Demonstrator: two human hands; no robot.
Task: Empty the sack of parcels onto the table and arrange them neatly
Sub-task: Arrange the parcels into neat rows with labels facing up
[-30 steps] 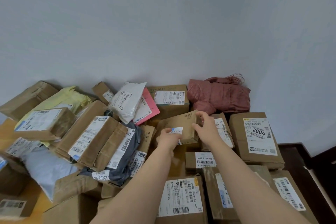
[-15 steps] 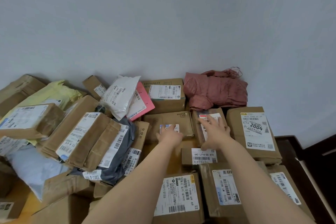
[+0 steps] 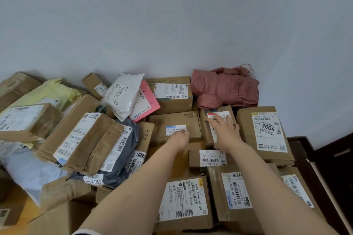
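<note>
A flat brown box marked MOBILE CASE (image 3: 177,120) lies flat in the back row, in front of a HYNAUT box (image 3: 172,95). My left hand (image 3: 178,139) grips its near edge, fingers curled over the small white label. My right hand (image 3: 226,132) lies flat, fingers spread, on the small brown parcel (image 3: 207,129) just right of it. The crumpled pink sack (image 3: 225,89) sits against the wall behind that parcel. Right of my hand stands a large box labelled 2004 (image 3: 265,129). Labelled boxes (image 3: 183,202) lie in rows under my forearms.
A loose heap fills the left: stacked brown boxes (image 3: 82,139), a grey mailer (image 3: 122,158), a white bag (image 3: 122,95), a pink envelope (image 3: 147,101), a yellow bag (image 3: 47,91). The wooden table (image 3: 30,208) shows at lower left. Dark floor (image 3: 328,168) drops off at right.
The MOBILE CASE box, held tilted in both hands, has been laid flat in the back row. My right hand has let go and moved onto the parcel to its right.
</note>
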